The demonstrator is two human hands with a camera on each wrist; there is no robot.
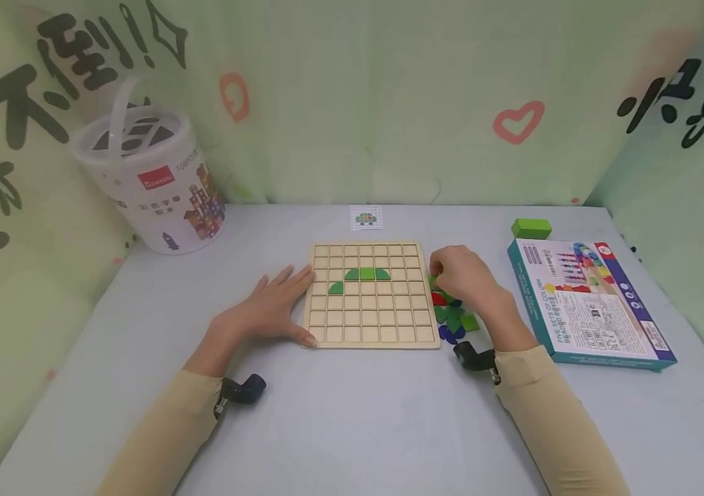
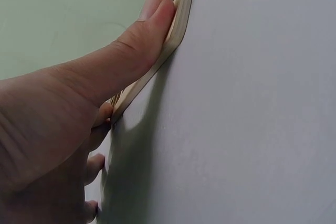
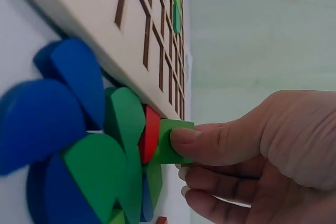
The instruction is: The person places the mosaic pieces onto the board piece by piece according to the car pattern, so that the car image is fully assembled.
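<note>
Hands at a gridded wooden board, one pinching a green block

On a white table (image 1: 358, 413), a wooden board (image 1: 377, 320) is divided into small square compartments. In its third row from the top, a light green square (image 1: 367, 273) sits between two dark green rounded pieces (image 1: 352, 275); one row lower, farther left, a green curved piece (image 1: 336, 288) fills another compartment. The person's left hand (image 1: 274, 306) is spread wide, thumb on the board's near left corner, fingers against its left edge. The right hand (image 1: 466, 279) pinches a light green block (image 3: 170, 156) between thumb and fingers, just beside the board's right edge, above a loose pile (image 1: 451, 317) of blue, green and red pieces. A picture card (image 1: 366, 218) lies beyond the board. At back left stands a white bucket (image 1: 156, 207), handle raised; its contents cannot be made out. On the right, a printed box (image 1: 594, 303) lies flat, its inside hidden, with a green block (image 1: 532, 229) behind it
</note>
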